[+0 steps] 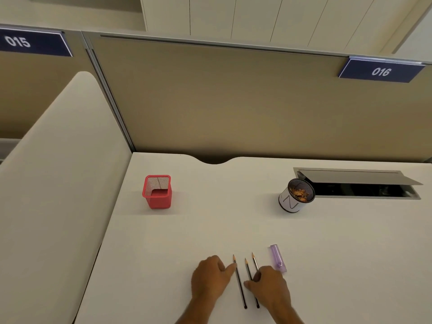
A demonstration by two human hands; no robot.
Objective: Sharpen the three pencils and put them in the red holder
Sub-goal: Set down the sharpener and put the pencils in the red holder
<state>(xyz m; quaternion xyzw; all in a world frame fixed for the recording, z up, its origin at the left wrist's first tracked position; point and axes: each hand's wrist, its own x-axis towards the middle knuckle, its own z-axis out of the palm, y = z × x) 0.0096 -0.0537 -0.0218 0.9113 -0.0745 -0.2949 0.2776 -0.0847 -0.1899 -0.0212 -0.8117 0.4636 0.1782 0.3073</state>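
Head view, task items. Three pencils lie side by side on the near part of the white bench (pixel 210 230), points away from the person: left pencil (pixel 239 282), middle pencil (pixel 248 268), right pencil (pixel 254 261). All three tips look sharpened. The left hand (pixel 211 278) lies just left of the left pencil, a fingertip touching it near the point. The right hand (pixel 268 285) covers the lower part of the right pencil, thumb and fingers closed around the middle pencil's shaft. A purple sharpener (pixel 278 258) lies just right of the right hand. The red holder (pixel 157 191), a square mesh cup, stands upright well apart, far left.

Head view, surface and room. A round mesh cup (pixel 296 195) with a white wrap, holding shavings, stands far right beside an open cable hatch (pixel 357 183). A tan partition (pixel 233 101) backs the bench, bearing a blue sign "016" (pixel 381 71); a sign "015" (pixel 32 43) hangs to the left.

Head view, hand pose. Both forearms enter from the bottom edge. Left hand rests knuckles up, fingers loosely curled, holding nothing. Right hand pinches.
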